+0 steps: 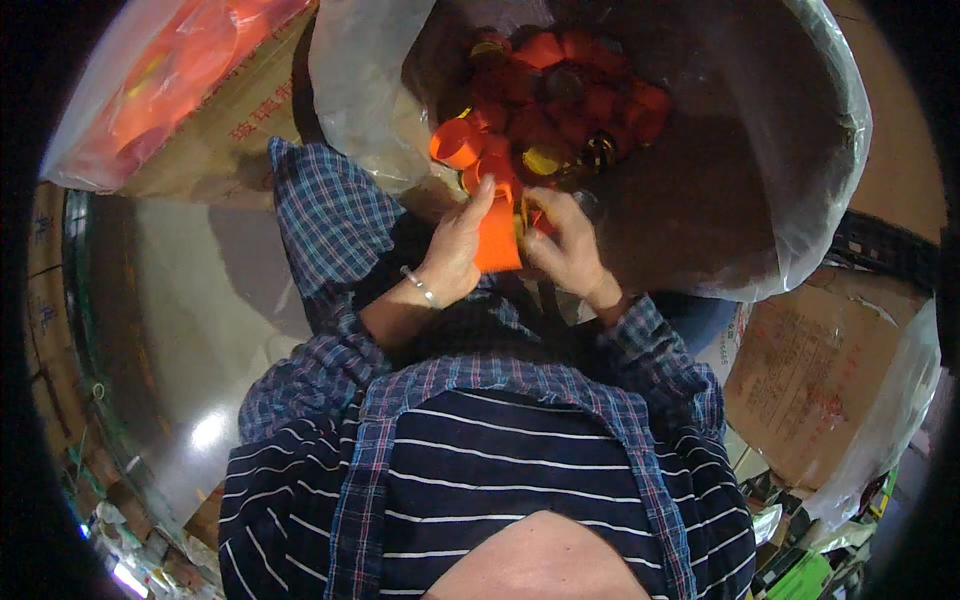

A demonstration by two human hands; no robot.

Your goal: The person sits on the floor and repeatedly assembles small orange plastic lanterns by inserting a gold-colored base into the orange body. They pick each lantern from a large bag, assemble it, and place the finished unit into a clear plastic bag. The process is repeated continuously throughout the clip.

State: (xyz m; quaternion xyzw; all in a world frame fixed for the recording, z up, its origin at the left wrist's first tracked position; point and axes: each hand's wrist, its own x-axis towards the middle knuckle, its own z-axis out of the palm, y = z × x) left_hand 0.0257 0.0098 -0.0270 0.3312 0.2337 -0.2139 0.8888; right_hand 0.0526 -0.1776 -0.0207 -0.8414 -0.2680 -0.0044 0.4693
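In front of my body, my left hand (452, 258) is closed around an orange cup-shaped piece (498, 245), with the thumb lying along its upper side. Close beside it on the right, my right hand (572, 250) has its fingers curled in toward the piece. A small yellow and red bit shows at those fingertips, too small to name. Just beyond both hands lies another orange cup-shaped piece (455, 143), its round opening visible. It rests at the edge of a pile of red-orange pieces (530, 120) with some gold-coloured round ones (548, 158) among them.
The pile sits inside a large container lined with a clear plastic bag (840, 190). At the upper left, a cardboard box (240, 120) holds more orange pieces under plastic. On the right stands another cardboard box (810, 375). Grey floor (200, 340) shows on the left.
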